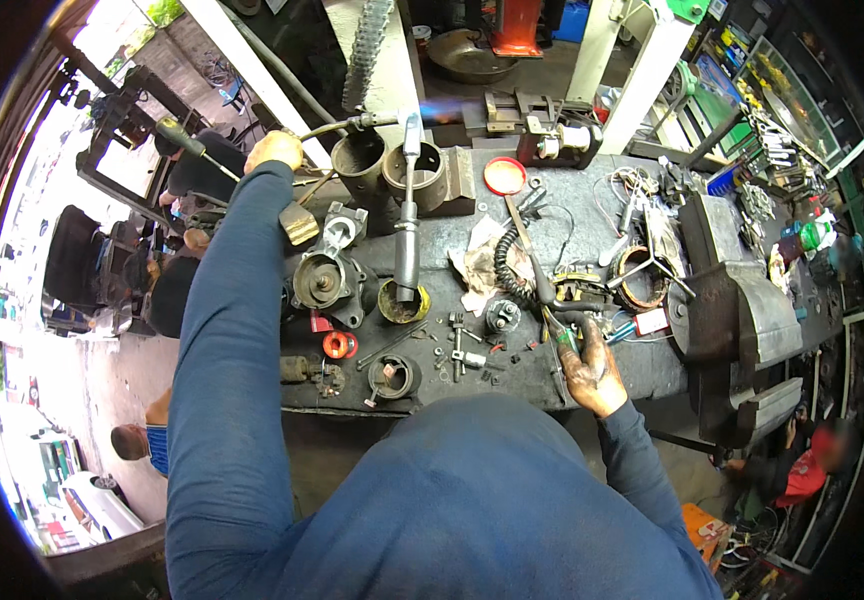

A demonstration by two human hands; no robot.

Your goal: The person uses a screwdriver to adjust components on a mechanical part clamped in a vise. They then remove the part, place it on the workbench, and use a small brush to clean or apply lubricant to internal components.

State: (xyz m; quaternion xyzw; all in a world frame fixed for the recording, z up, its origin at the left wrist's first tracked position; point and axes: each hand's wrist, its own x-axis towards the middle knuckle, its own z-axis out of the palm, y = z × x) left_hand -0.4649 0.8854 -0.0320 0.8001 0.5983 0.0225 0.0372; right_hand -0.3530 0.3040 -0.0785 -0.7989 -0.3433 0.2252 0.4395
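At the upper left, my left hand is closed around the rear end of a gas torch. A blue flame points right from its nozzle. On the bench's right half, my right hand is closed on a slim tool with a green part, mostly hidden by the fingers. The fingertips are blackened. Beside it lie a long dark-handled tool and a coiled black cable. A metal rod with a thick cylinder stands between the hands, its lower end in a small yellowish ring-shaped container.
Two metal cylinders stand near the torch. A motor housing, red tape roll, small cup and loose screws lie nearer me. Farther are a red lid and small vise; a large bench vise stands right. People are nearby.
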